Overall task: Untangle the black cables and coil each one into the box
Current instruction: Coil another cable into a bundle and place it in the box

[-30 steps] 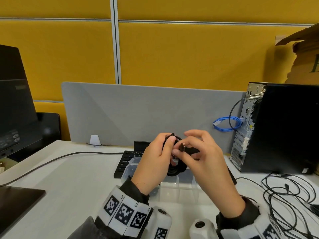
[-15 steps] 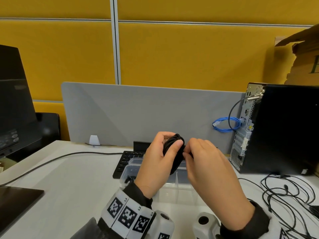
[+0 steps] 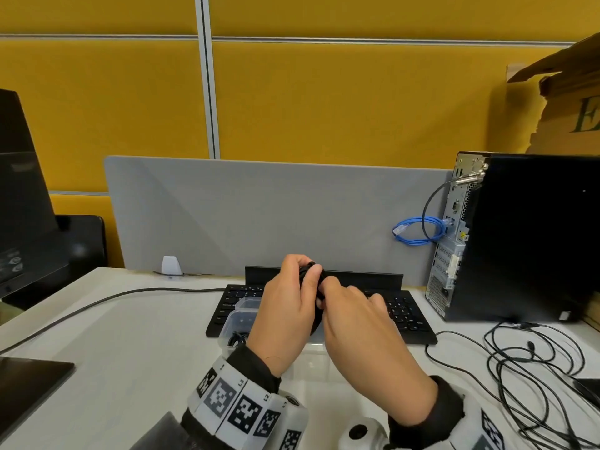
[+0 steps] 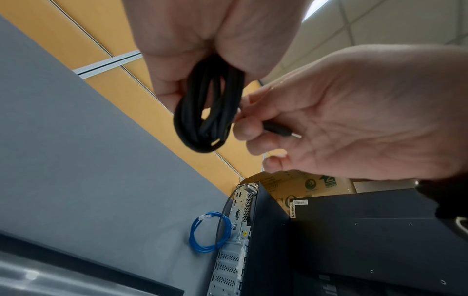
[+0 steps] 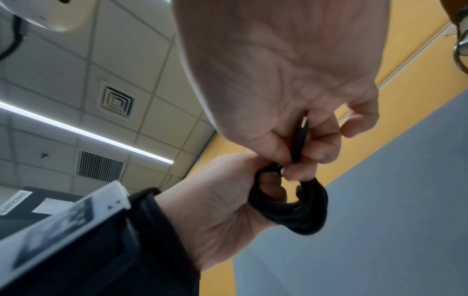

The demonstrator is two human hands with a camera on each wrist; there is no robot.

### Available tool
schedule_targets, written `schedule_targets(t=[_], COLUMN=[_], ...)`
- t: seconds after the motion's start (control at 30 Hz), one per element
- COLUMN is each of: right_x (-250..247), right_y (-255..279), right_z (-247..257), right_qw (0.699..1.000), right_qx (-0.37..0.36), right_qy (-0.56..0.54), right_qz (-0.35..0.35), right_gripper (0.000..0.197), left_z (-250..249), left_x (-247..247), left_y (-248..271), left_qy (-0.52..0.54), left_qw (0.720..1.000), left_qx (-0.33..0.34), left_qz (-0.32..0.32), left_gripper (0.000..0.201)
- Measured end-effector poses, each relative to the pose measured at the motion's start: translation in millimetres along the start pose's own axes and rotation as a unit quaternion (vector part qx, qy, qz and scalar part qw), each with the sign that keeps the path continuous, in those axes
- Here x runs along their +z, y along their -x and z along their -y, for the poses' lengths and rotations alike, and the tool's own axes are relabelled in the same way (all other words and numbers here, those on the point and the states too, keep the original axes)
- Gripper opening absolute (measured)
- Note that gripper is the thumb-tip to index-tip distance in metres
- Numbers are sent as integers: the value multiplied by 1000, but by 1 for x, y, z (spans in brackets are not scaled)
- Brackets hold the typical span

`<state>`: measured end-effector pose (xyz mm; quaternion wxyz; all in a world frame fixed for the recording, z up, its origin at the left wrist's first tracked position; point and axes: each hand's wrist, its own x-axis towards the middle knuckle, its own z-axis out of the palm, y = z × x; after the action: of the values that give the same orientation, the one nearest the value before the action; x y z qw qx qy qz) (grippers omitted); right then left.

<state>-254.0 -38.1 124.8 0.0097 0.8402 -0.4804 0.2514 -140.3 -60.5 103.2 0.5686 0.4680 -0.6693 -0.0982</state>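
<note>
Black cables (image 3: 535,362) sprawl loose on the desk right of the right hand (image 3: 363,332). Keyboard (image 3: 402,315) and clear box (image 3: 242,319) sit under both hands. Left hand (image 3: 285,316) clasps the coiled cable (image 4: 205,112); the right pinches its plug (image 4: 277,130).

You are seated in an office: yellow partition panels (image 3: 324,92) fill the upper frame, a grey desk divider (image 3: 259,216) mid-frame, keyboard (image 3: 399,315) centre, tower computer (image 3: 535,235) right, tiled ceiling (image 5: 63,80) overhead.
</note>
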Motion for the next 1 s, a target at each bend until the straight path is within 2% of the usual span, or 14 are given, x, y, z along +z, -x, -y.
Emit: schedule_targets(t=[0.07,0.2,0.27,0.33,0.4,0.47,0.5,0.53,0.63,0.7,0.73,0.83,0.9,1.0], right_x=[2,19,20,13,3,-4,-7,-9,-14,-15,-14,-8,-7,-3], right_y=[-1,-5,-9,-11,-11,-10,-9,-9,-8,-6,-5,-5,-8,-7], right_z=[2,0,-4,-8,-11,-16,-18,-20,-27,-24,-21,-21,-21,-20], right_qw=[998,980,967,944,899,870,872,890,989,998,994,985,993,993], right_qx=[-2,16,10,8,27,31,25,18,-21,-21,-8,-9,-14,-13], right_qy=[-56,-174,-233,-325,-438,-491,-486,-450,-137,58,91,94,42,-110], right_qz=[7,-93,-100,-62,-8,36,55,66,43,-26,-55,-143,-109,-38], right_gripper=[8,16,17,21,25,28,29,29,22,23,25,29,30,31], left_z=[-1,-4,-5,-5,-6,-5,-4,-2,2,0,-2,-9,-13,-14], left_x=[-2,-6,-7,-6,-7,-8,-9,-9,-9,-10,-11,-13,-12,-10], left_y=[-1,-2,-1,-1,-2,-3,-3,-3,-6,-8,-9,-11,-11,-9], left_qy=[11,48,63,78,87,84,83,84,122,173,190,259,319,386], left_qw=[1000,999,997,996,994,995,995,996,992,983,979,961,941,909], left_qx=[-1,-9,-3,5,15,26,26,19,-28,-55,-61,-79,-98,-139], left_qz=[-3,-23,-42,-53,-56,-50,-43,-37,-36,-32,-32,-45,-50,-70], left_gripper=[12,10,5,6,13,22,24,25,26,23,24,31,34,35])
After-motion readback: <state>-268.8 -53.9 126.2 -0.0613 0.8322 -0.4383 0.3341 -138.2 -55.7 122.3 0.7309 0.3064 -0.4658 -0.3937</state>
